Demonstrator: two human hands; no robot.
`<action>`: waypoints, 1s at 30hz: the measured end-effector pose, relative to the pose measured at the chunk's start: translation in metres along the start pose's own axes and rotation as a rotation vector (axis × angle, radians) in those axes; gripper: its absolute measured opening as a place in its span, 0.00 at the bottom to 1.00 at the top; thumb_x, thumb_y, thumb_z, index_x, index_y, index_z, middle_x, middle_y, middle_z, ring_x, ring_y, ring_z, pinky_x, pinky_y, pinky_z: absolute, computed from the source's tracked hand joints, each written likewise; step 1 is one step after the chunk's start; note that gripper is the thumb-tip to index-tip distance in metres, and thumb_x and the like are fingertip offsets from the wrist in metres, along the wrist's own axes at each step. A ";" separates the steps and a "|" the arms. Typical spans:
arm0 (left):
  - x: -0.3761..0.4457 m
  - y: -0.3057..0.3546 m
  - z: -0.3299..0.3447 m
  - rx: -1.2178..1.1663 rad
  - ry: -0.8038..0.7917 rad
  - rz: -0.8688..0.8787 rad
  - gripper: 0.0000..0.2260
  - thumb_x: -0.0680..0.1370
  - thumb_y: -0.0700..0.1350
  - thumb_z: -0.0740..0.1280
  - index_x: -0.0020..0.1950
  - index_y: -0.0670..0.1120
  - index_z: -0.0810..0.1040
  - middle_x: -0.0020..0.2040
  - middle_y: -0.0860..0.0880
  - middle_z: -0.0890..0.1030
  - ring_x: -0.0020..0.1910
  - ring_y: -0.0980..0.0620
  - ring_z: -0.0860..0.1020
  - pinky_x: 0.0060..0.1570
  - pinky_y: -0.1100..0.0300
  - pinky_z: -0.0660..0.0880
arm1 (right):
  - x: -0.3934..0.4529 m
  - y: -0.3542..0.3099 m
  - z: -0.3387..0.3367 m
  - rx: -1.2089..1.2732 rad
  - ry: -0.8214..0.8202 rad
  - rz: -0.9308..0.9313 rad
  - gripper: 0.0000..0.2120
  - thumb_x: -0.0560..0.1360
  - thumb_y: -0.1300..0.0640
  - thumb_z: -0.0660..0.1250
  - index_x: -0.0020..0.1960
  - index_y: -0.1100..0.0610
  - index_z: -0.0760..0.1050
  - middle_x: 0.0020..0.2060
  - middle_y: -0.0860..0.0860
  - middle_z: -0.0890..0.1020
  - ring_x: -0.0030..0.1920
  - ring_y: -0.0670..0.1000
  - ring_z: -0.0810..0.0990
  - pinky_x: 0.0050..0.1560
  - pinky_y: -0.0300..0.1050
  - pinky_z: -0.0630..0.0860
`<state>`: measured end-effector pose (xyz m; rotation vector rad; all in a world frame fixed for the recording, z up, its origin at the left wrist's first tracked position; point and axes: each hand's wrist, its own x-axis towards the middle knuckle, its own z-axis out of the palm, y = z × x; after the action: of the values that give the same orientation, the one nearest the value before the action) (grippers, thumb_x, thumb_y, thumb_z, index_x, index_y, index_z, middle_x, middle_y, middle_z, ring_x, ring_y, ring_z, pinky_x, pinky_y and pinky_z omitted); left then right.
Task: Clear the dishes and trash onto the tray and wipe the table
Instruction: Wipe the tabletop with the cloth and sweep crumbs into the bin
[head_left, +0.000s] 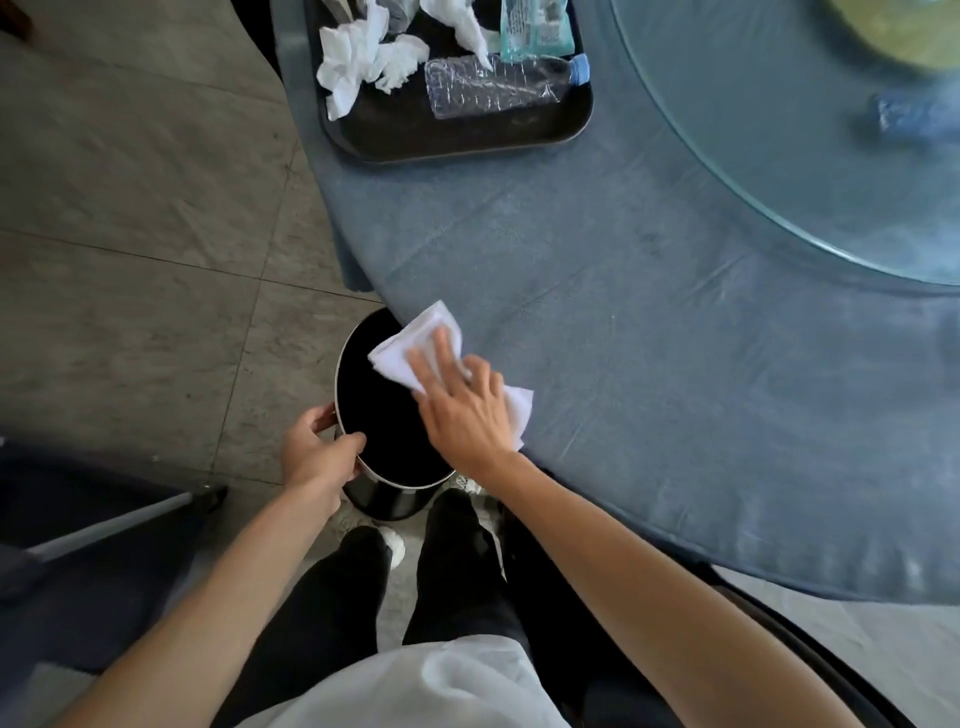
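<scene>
The counter (649, 322), round and draped in a blue-grey cloth, is filling the right and centre of the frame, its edge curving down from the top centre to the lower right. A glass turntable (779, 156) is lying on it in the upper right, with a blurred blue bottle (906, 115) on the glass near the right edge. The grey tiled floor (130, 208) is taking up the left side.

The black tray (467, 140) is sitting on the counter at the top centre, close to the counter's edge. It is carrying crumpled white napkins (358, 62) on its left, a crushed clear plastic bottle (498, 85) with a blue cap lying on its side across the middle, and a pale blue wrapper (535, 28) just above the bottle.

A black bin (384, 415) with a pale rim is standing on the floor at the centre of the frame, tucked against the counter's edge, with its far rim under the overhang.

My left hand (317, 452) is gripping the near-left rim of the bin, thumb over the top edge and fingers curled round the outside. My right hand (462, 405) is lying flat, fingers straight and spread, pressing a folded white cloth (415, 348) against the counter's edge; the cloth's left corner is hanging out over the bin's mouth.
</scene>
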<state>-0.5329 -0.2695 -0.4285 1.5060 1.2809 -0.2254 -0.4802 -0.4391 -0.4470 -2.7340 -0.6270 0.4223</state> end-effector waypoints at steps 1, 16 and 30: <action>0.000 0.000 -0.002 0.002 -0.004 0.006 0.21 0.72 0.31 0.72 0.59 0.52 0.78 0.57 0.50 0.82 0.46 0.52 0.81 0.39 0.54 0.81 | -0.001 -0.004 0.001 0.024 0.013 -0.029 0.26 0.83 0.44 0.50 0.79 0.48 0.65 0.82 0.56 0.60 0.61 0.62 0.70 0.57 0.57 0.73; -0.001 -0.009 -0.008 0.044 -0.037 0.038 0.25 0.71 0.28 0.71 0.64 0.49 0.77 0.46 0.61 0.76 0.52 0.48 0.81 0.51 0.47 0.83 | 0.003 0.189 -0.080 -0.074 0.199 0.663 0.27 0.85 0.43 0.45 0.83 0.45 0.52 0.84 0.51 0.50 0.67 0.67 0.65 0.67 0.62 0.62; 0.021 -0.036 -0.041 -0.021 -0.015 -0.027 0.20 0.72 0.30 0.72 0.50 0.55 0.78 0.55 0.53 0.82 0.48 0.49 0.82 0.42 0.50 0.83 | 0.019 -0.051 0.025 -0.021 -0.098 -0.052 0.28 0.82 0.45 0.46 0.78 0.51 0.65 0.81 0.55 0.62 0.59 0.61 0.70 0.58 0.57 0.71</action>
<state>-0.5723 -0.2309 -0.4487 1.4668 1.2890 -0.2397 -0.4918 -0.3811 -0.4556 -2.7229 -0.7298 0.5423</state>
